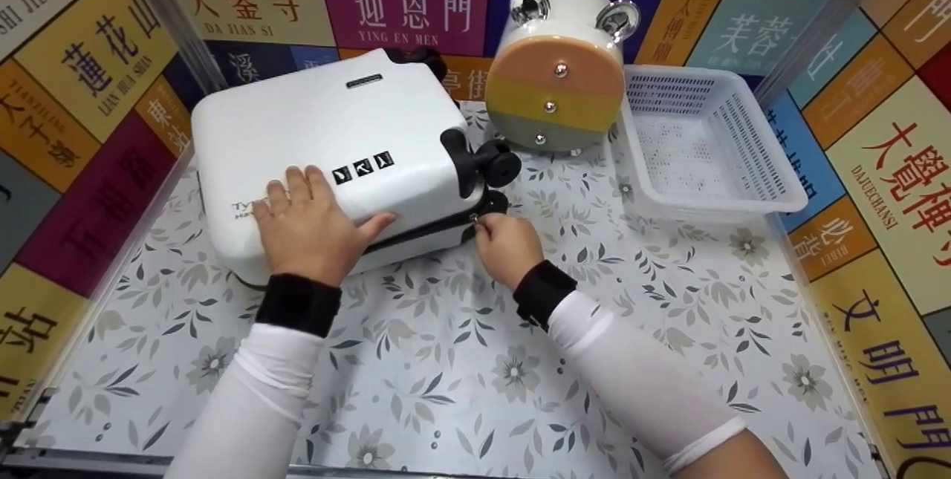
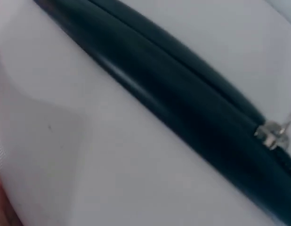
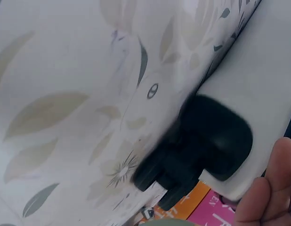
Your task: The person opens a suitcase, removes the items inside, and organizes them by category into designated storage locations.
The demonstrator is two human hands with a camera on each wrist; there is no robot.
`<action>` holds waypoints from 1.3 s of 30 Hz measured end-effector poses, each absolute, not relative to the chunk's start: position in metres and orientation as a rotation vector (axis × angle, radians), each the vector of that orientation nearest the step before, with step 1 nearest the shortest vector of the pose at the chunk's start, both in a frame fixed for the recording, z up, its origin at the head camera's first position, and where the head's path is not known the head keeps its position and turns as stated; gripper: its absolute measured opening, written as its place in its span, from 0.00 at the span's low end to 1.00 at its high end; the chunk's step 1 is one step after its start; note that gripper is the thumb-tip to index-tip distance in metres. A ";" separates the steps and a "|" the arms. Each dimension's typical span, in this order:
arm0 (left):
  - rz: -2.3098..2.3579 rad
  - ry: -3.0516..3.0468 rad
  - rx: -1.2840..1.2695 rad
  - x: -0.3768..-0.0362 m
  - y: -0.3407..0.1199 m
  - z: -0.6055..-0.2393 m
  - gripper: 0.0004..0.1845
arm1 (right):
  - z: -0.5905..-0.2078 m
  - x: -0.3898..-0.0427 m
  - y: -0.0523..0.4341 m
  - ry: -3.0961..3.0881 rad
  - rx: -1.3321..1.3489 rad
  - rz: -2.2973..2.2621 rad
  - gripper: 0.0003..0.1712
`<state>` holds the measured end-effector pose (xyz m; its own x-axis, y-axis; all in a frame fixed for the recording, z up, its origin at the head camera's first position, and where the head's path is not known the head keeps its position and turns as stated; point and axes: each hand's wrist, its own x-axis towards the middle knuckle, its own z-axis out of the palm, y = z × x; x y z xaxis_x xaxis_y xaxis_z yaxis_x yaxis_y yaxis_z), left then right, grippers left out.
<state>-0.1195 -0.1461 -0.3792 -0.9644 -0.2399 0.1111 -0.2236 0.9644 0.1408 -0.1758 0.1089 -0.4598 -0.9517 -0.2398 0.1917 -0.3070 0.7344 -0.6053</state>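
A white hard-shell suitcase point(image 1: 312, 119) lies flat at the left, its black wheels pointing right. My left hand point(image 1: 308, 230) rests on the lid near the front edge, fingers spread and thumb out toward the side seam. At the front right corner, below a black wheel point(image 1: 499, 164), my right hand point(image 1: 509, 245) pinches a small zipper pull, mostly covered by the fingers. The left wrist view has the dark zipper seam point(image 2: 159, 94) with a metal zipper slider point(image 2: 272, 134). In the right wrist view, curled fingers point(image 3: 272, 188) show beside a wheel point(image 3: 211, 136).
Behind the suitcase's right end stands a round, striped drawer box point(image 1: 557, 85) with silver ears. A white perforated plastic basket point(image 1: 713, 204) sits to its right. Leaf-patterned sheeting covers the table point(image 1: 446, 390); lettered panels point(image 1: 405, 7) wall it in on the back and sides.
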 end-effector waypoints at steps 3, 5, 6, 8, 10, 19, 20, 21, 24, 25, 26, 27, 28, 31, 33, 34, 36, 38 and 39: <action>-0.181 -3.003 0.361 -0.119 -0.140 -0.377 0.73 | -0.462 -0.171 0.100 -2.827 0.478 1.005 0.12; -0.174 -3.001 0.359 -0.120 -0.137 -0.377 0.73 | -0.463 -0.168 0.093 -2.849 0.498 1.018 0.12; -0.172 -2.999 0.357 -0.120 -0.136 -0.378 0.73 | -0.464 -0.167 0.090 -2.863 0.502 1.029 0.12; -0.174 -2.995 0.354 -0.120 -0.134 -0.378 0.73 | -0.465 -0.165 0.085 -2.889 0.507 1.051 0.12; -0.176 -3.001 0.354 -0.121 -0.133 -0.378 0.73 | -0.466 -0.164 0.084 -2.896 0.509 1.060 0.12; -0.227 -3.071 0.329 -0.134 -0.105 -0.370 0.60 | -0.464 -0.182 0.116 -2.889 0.541 1.231 0.19; -0.233 -3.075 0.291 -0.138 -0.097 -0.370 0.57 | -0.464 -0.188 0.124 -2.889 0.489 1.248 0.21; -0.238 -3.081 0.247 -0.142 -0.088 -0.369 0.55 | -0.464 -0.193 0.131 -2.884 0.427 1.250 0.21; -0.230 -3.094 0.128 -0.162 -0.060 -0.368 0.54 | -0.464 -0.211 0.152 -2.865 0.266 1.194 0.21; -0.215 -3.100 0.101 -0.170 -0.051 -0.367 0.55 | -0.464 -0.216 0.158 -2.863 0.231 1.158 0.20; -0.203 -3.103 0.085 -0.178 -0.043 -0.367 0.55 | -0.464 -0.221 0.163 -2.865 0.206 1.116 0.19; -0.187 -3.103 0.076 -0.185 -0.036 -0.367 0.55 | -0.464 -0.225 0.167 -2.873 0.188 1.080 0.20; -0.166 -3.097 0.076 -0.192 -0.030 -0.367 0.54 | -0.464 -0.229 0.171 -2.883 0.176 1.051 0.20; -0.108 -3.064 0.085 -0.208 -0.017 -0.370 0.42 | -0.465 -0.234 0.177 -2.929 0.150 1.016 0.23; -0.083 -3.026 0.071 -0.213 -0.014 -0.374 0.31 | -0.466 -0.235 0.178 -2.948 0.148 1.005 0.24; -0.082 -3.004 0.057 -0.215 -0.013 -0.375 0.27 | -0.466 -0.234 0.179 -2.954 0.146 1.004 0.24; -0.088 -2.964 0.004 -0.216 -0.012 -0.378 0.23 | -0.466 -0.233 0.179 -2.953 0.148 0.994 0.24; -0.094 -2.945 -0.058 -0.215 -0.013 -0.379 0.24 | -0.466 -0.232 0.181 -2.943 0.143 0.986 0.23; -0.100 -2.939 -0.088 -0.214 -0.014 -0.380 0.25 | -0.466 -0.232 0.182 -2.938 0.139 0.976 0.23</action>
<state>-0.2137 -0.0142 -0.3797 -0.9784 0.0526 0.2000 0.0660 0.9959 0.0613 -0.2319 0.1817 -0.4657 -0.9951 -0.0719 0.0685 -0.0986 0.7977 -0.5950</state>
